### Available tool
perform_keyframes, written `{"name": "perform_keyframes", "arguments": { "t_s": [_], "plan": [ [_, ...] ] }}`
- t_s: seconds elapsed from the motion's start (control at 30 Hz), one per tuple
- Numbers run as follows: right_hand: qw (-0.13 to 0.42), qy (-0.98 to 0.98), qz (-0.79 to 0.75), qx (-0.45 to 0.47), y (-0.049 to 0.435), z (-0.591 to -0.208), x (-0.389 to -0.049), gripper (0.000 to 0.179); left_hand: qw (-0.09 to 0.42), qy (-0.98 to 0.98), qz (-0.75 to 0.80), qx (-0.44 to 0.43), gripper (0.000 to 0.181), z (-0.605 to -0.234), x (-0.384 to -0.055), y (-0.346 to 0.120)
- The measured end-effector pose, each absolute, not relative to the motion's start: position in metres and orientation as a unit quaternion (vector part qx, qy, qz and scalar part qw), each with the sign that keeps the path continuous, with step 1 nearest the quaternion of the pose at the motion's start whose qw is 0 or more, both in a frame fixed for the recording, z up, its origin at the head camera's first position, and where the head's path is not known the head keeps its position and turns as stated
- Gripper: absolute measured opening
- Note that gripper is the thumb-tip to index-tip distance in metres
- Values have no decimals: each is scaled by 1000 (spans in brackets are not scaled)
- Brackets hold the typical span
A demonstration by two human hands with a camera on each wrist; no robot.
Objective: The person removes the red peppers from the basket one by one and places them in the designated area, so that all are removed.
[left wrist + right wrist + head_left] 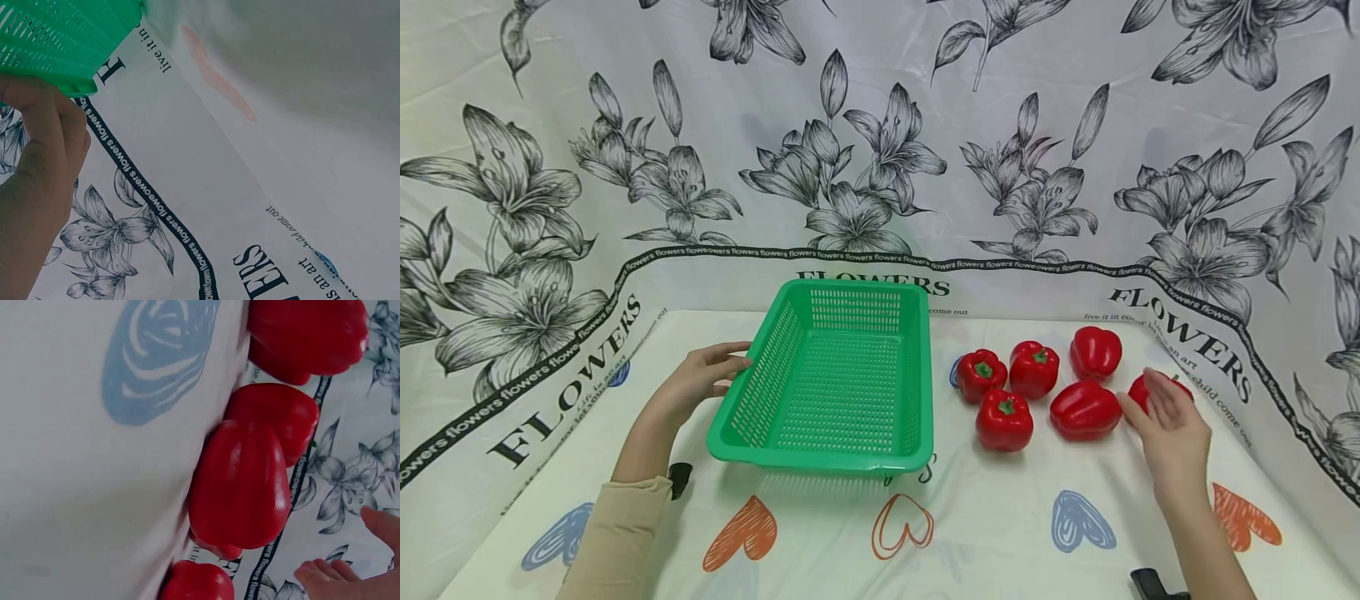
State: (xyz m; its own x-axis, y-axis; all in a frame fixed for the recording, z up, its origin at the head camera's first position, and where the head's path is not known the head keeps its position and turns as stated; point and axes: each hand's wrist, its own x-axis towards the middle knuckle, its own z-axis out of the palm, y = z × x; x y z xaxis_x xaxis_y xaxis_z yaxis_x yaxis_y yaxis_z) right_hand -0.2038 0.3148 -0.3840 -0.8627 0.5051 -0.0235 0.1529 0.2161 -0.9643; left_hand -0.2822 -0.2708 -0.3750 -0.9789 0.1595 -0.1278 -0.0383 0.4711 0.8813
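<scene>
A green plastic basket [838,392] with slotted walls stands on the cloth left of the middle, and nothing lies in it. My left hand [703,377] grips its left rim with bent fingers; in the left wrist view that hand [47,137] is at the basket's edge [94,56]. Several red bell peppers are grouped to the right of the basket. My right hand [1168,429] hovers with spread, extended fingers in front of the rightmost bell pepper [1138,388], partly hiding it. Left of this hand, another bell pepper [1085,410] lies on its side.
The tablecloth [985,533] bears printed hearts. A flower-patterned curtain [925,108] rises behind and at both sides. More bell peppers [1004,421] stand between the basket and the right hand. Dark wrist straps [680,480] show at both arms.
</scene>
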Motion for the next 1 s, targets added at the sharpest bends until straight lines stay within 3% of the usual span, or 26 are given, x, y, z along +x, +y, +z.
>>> {"name": "perform_keyframes", "arguments": {
  "t_s": [0.5, 0.77, 1.0],
  "plan": [
    [-36, -894, 433, -112, 324, -399, -224, 79, 96, 854, 511, 39, 66, -377, -284, -270],
    [17, -899, 431, -77, 311, -403, -222, 75, 100, 854, 510, 38, 67, -377, -282, -270],
    [66, -901, 426, -41, 297, -400, -218, 59, 100, 853, 511, 36, 67, -376, -283, -270]
  ]
}}
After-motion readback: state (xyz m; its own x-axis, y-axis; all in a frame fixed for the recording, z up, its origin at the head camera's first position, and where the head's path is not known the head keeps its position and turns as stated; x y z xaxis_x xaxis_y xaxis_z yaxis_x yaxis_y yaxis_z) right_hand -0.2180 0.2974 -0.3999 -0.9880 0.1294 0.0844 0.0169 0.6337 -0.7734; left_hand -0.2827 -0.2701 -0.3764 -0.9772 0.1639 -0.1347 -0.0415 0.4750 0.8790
